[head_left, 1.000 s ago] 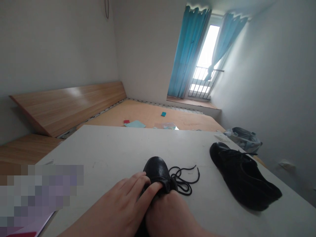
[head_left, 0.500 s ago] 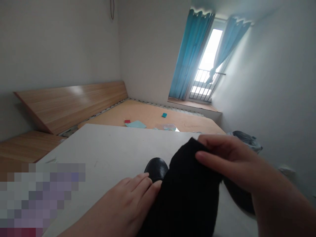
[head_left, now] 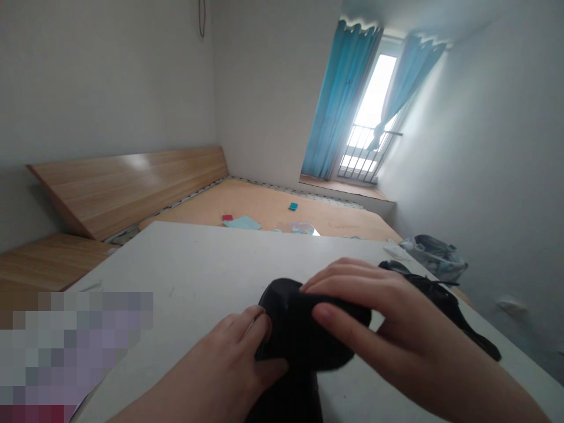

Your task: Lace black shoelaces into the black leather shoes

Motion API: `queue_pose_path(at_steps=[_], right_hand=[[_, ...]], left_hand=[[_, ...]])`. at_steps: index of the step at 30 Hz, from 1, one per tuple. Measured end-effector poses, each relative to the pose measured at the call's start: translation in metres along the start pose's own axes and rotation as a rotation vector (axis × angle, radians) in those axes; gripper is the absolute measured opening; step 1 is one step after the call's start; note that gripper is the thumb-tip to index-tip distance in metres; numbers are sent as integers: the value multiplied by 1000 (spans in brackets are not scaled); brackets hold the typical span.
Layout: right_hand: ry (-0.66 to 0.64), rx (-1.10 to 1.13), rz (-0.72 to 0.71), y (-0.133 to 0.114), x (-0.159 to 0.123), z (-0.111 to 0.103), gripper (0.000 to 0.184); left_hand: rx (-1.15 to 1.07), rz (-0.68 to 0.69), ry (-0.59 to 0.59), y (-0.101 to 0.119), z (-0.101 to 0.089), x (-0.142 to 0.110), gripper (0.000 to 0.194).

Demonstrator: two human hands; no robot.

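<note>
A black shoe (head_left: pixel 277 291) rests on the white table in front of me, its rounded toe pointing away. My left hand (head_left: pixel 238 346) grips the shoe's left side, thumb across the upper. A piece of black cloth (head_left: pixel 328 346) lies bunched over the shoe's front, pinched between the thumb and fingers of my right hand (head_left: pixel 374 305). Black on black makes the border between cloth and shoe hard to see, and the shoe's rear runs out of the frame. To the right lies a second black shoe (head_left: pixel 449 305) with laces.
The white table (head_left: pixel 198 264) reaches to a bed (head_left: pixel 259 194) with a wooden headboard (head_left: pixel 145 182). Small items, one a pale green sheet (head_left: pixel 243 222), lie on the bed. A bag-lined bin (head_left: pixel 440 255) stands beyond the right edge. The lower left is blurred out.
My right hand has brought the cloth down and left onto the shoe's front; before, it held the cloth raised and spread. The second shoe now shows fully. My left hand stays on the first shoe.
</note>
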State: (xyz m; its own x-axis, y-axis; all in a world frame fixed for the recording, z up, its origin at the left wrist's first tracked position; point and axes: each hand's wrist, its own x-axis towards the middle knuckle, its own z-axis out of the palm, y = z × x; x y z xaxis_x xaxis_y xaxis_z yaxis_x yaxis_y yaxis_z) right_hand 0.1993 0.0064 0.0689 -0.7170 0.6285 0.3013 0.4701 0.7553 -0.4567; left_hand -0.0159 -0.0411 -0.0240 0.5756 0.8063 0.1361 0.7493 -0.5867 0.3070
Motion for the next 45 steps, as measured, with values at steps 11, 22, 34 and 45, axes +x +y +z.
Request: queue_pose_path(at_steps=[11,22,34,45], right_hand=[[-619,-33,115,26,-12,-13,64],[-651,2,-79,16,3,18,38],[-706,129,-53,25,12,17,35],[-615,-193,-176,19,-6,60,48]], left_hand=[[95,-66,-38,-4,4,-3,53],[24,-211,-230,14,-35,6,38],[-94,-225,-74,2,-33,7,28],[-12,-243,-130,10,-31,10,22]])
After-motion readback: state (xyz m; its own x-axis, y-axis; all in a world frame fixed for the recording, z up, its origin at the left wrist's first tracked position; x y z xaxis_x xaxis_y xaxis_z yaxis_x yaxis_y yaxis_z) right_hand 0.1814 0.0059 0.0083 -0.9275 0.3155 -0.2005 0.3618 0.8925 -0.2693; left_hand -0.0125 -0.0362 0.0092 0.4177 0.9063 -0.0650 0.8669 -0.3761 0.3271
